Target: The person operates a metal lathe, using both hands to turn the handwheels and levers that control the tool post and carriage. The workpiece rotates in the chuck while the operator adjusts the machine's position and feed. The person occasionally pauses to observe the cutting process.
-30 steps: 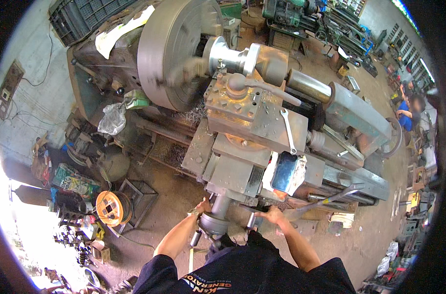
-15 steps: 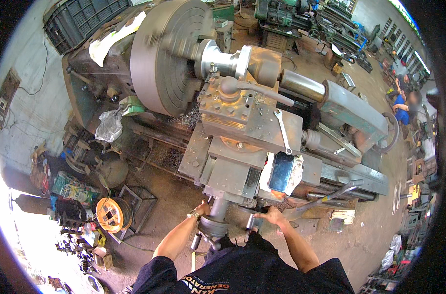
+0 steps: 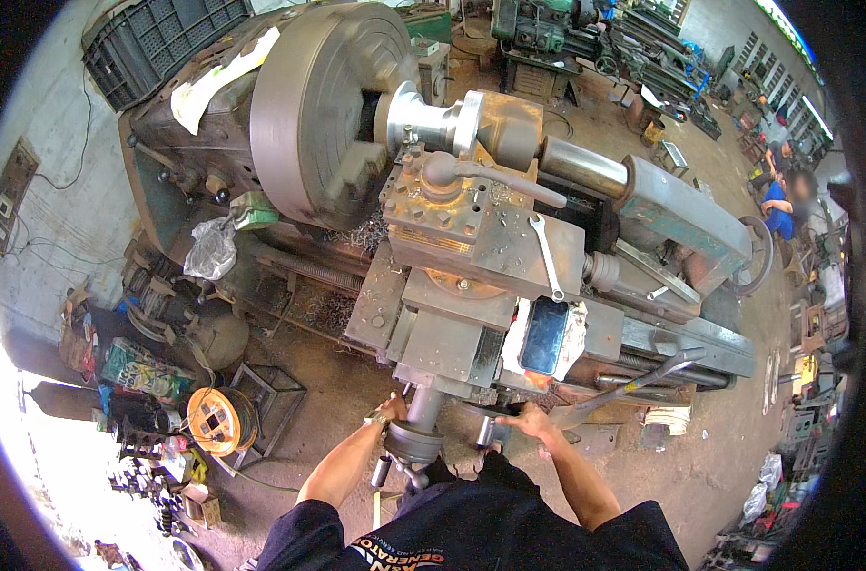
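At the near side of a large metal lathe, my left hand (image 3: pixel 388 409) is beside the cross-slide handwheel (image 3: pixel 414 443); its fingers look curled, but what they grip is hidden. My right hand (image 3: pixel 530 420) grips the rim of the dark carriage handwheel (image 3: pixel 479 409), whose metal handle (image 3: pixel 486 433) hangs below. The big chuck (image 3: pixel 305 114) is blurred by turning. A shiny turned metal workpiece (image 3: pixel 433 122) runs between the chuck and the tailstock (image 3: pixel 685 214). The tool post (image 3: pixel 438 205) stands close against the workpiece.
On the carriage lie an open-end wrench (image 3: pixel 547 257) and a phone (image 3: pixel 543 335) on a white cloth. A curved lever (image 3: pixel 633 387) rises right of my right hand. A cable spool (image 3: pixel 214 421) sits on the floor at left. People (image 3: pixel 780 205) are at the far right.
The chuck has turned, its jaws now in a different position. Both my hands stay where they were on the lathe's controls. The view has shifted slightly.
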### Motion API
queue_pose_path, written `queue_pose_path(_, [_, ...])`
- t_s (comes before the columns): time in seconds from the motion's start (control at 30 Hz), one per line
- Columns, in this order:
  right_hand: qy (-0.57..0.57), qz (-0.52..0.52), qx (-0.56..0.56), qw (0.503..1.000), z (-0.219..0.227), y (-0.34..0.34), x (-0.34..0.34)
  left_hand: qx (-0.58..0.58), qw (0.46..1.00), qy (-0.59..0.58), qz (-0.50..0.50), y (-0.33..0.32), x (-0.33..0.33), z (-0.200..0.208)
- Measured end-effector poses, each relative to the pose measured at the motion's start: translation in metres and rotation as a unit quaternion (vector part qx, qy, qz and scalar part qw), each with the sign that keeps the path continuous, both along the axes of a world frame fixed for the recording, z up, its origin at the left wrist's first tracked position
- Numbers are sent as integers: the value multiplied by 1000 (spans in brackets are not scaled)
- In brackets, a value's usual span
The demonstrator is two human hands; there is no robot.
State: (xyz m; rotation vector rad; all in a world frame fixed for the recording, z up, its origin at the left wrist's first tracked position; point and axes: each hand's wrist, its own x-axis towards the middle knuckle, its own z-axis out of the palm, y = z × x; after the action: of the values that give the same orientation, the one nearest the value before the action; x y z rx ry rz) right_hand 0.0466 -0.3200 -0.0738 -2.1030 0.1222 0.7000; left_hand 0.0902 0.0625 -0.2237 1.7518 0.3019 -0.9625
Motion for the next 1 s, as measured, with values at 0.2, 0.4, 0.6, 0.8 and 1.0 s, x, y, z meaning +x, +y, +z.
queue_pose_path(0.2, [27, 23, -52, 998, -25, -8, -1, 2, 1000, -1, 2, -2, -1, 2])
queue_pose_path(0.4, [35, 41, -55, 997, -52, -17, -6, 4, 1000, 0, 2, -3, -1, 4])
queue_pose_path(0.6, [73, 29, -66, 995, -65, -22, -7, 8, 1000, 2, 1, -4, -2, 7])
queue_pose_path(0.8, [-9, 1, -35, 999, -51, -18, -10, 9, 1000, 2, 0, -3, -2, 9])
queue_pose_path(1.0, [13, -10, 11, 1000, -22, -15, -4, 9, 1000, 4, 0, -3, -4, 9])
